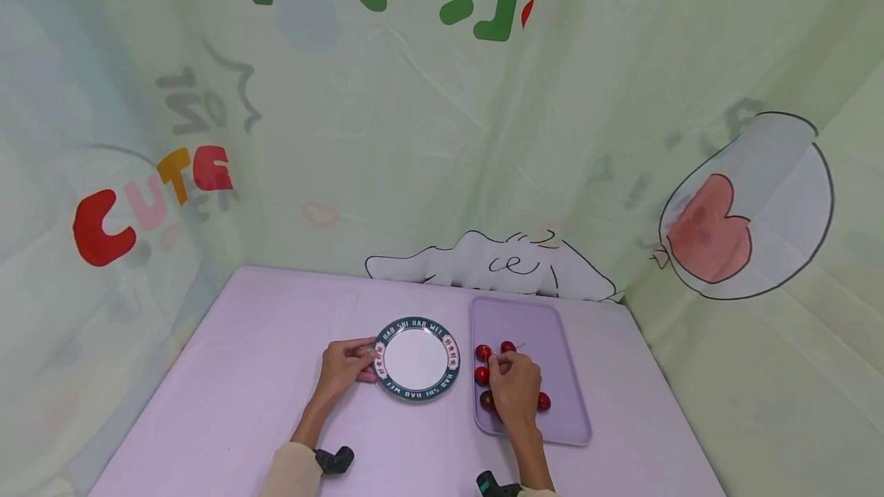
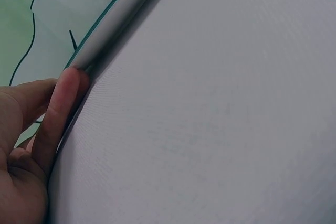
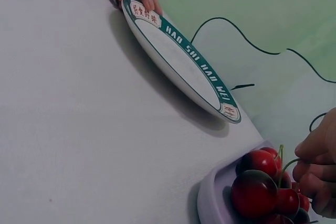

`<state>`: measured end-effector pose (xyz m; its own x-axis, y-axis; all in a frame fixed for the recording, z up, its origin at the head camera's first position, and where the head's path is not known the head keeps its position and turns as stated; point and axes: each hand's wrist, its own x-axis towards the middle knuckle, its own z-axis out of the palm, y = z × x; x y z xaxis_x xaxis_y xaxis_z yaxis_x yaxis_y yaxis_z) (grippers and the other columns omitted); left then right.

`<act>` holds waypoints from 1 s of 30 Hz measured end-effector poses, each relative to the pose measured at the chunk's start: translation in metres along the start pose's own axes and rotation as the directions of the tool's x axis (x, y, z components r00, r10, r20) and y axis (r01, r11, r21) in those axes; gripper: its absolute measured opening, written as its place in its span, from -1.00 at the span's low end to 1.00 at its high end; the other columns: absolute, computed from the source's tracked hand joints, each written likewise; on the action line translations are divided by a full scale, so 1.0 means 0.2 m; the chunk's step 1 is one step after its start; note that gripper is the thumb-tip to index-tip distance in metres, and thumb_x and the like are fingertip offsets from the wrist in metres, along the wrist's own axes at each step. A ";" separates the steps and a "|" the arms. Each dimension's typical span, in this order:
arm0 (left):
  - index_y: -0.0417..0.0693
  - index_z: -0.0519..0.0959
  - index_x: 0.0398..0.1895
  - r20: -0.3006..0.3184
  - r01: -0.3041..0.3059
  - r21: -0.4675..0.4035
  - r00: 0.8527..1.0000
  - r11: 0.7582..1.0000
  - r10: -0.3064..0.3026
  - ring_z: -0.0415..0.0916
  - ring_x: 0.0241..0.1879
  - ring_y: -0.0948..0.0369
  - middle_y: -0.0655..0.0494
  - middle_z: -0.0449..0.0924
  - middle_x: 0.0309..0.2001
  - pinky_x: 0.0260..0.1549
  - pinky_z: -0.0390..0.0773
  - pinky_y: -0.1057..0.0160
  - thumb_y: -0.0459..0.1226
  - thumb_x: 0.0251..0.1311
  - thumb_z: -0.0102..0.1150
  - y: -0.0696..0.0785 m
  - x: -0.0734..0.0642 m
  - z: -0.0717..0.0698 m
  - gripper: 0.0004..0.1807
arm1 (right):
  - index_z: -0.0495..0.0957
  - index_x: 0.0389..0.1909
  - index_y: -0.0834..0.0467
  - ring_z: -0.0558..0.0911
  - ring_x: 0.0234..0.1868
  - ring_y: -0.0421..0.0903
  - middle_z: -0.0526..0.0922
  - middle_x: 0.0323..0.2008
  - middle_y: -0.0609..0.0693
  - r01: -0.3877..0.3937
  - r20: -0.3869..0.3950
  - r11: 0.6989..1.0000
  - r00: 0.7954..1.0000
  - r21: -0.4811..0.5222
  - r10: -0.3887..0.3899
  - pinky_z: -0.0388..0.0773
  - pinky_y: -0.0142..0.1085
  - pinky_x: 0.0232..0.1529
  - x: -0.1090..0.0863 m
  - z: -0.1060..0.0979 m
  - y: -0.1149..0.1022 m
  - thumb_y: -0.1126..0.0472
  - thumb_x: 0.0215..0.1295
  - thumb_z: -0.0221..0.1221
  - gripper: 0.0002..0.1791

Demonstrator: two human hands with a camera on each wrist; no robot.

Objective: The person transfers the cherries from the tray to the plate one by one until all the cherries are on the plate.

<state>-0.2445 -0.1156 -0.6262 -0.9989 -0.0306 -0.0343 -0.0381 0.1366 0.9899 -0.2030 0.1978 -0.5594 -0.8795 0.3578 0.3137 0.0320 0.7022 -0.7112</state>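
Observation:
A round plate (image 1: 417, 359) with a white middle and a dark green lettered rim is at the centre of the table. My left hand (image 1: 341, 366) pinches its left edge, thumb and fingers at the rim. In the right wrist view the plate tilts in the picture, with a shadow beneath. My right hand (image 1: 516, 388) is over a lilac tray (image 1: 521, 319) holding several dark red cherries (image 3: 254, 193). Between thumb and forefinger it pinches a thin green cherry stem (image 3: 287, 168), which curves down among the fruit. Part of the pile is hidden under this hand.
The lilac table (image 1: 276, 328) ends at a printed curtain (image 1: 428, 136) along the back and sides. A dark wrist device (image 1: 334, 460) is worn on the left forearm, and another (image 1: 496, 486) on the right. The tray stands just right of the plate.

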 end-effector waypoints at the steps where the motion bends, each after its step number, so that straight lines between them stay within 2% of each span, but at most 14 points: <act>1: -0.25 0.69 0.31 -0.001 0.005 -0.003 1.000 1.000 -0.005 0.76 -0.54 0.21 -0.08 0.71 -0.29 -0.45 0.84 0.30 -0.45 0.43 0.34 0.00 0.00 0.00 -0.60 | 0.82 -0.31 0.36 0.62 -0.49 -0.06 0.73 -0.56 0.12 0.004 -0.011 1.000 1.000 0.011 -0.004 0.54 -0.38 -0.49 0.00 -0.01 0.00 0.34 0.35 0.45 -0.88; 7: -0.22 0.71 0.30 -0.010 0.018 -0.005 1.000 1.000 -0.018 0.76 -0.54 0.19 -0.08 0.73 -0.29 -0.45 0.84 0.29 -0.44 0.42 0.35 0.00 0.01 0.00 -0.59 | 0.81 -0.34 0.38 0.67 -0.53 -0.11 0.78 -0.52 0.17 0.003 -0.032 0.998 0.999 0.070 0.000 0.56 -0.41 -0.52 0.00 -0.05 -0.01 0.39 0.32 0.45 -0.90; 14: -0.23 0.70 0.31 -0.011 0.019 0.000 1.000 1.000 -0.019 0.76 -0.54 0.19 -0.06 0.73 -0.30 -0.45 0.84 0.29 -0.46 0.42 0.33 0.00 0.01 0.01 -0.59 | 0.82 -0.28 0.39 0.69 -0.49 -0.11 0.81 -0.45 0.23 -0.093 0.024 0.990 0.996 0.108 0.091 0.55 -0.43 -0.56 0.00 -0.12 -0.02 0.37 0.37 0.40 -0.88; 18: -0.24 0.70 0.31 -0.012 0.020 -0.004 1.000 1.000 -0.020 0.76 -0.55 0.20 -0.06 0.73 -0.30 -0.45 0.85 0.28 -0.46 0.41 0.34 0.00 0.01 0.01 -0.58 | 0.83 -0.28 0.36 0.65 -0.52 -0.15 0.80 -0.45 0.22 -0.138 0.020 0.984 0.990 0.111 0.136 0.52 -0.42 -0.60 0.00 -0.13 0.00 0.35 0.37 0.39 -0.87; 30: -0.22 0.69 0.32 -0.011 0.030 -0.006 0.999 1.000 -0.031 0.76 -0.54 0.20 -0.06 0.70 -0.29 -0.45 0.85 0.27 -0.46 0.42 0.34 0.00 0.01 0.01 -0.58 | 0.82 -0.29 0.34 0.62 -0.53 -0.21 0.80 -0.48 0.15 -0.183 0.042 0.977 0.983 0.107 0.179 0.52 -0.40 -0.53 0.01 -0.14 0.06 0.33 0.36 0.34 -0.85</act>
<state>-0.2456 -0.1142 -0.6265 -0.9970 -0.0455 -0.0630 -0.0684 0.1296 0.9892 -0.1916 0.2243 -0.5486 -0.8789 0.4515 0.1541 0.1415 0.5552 -0.8196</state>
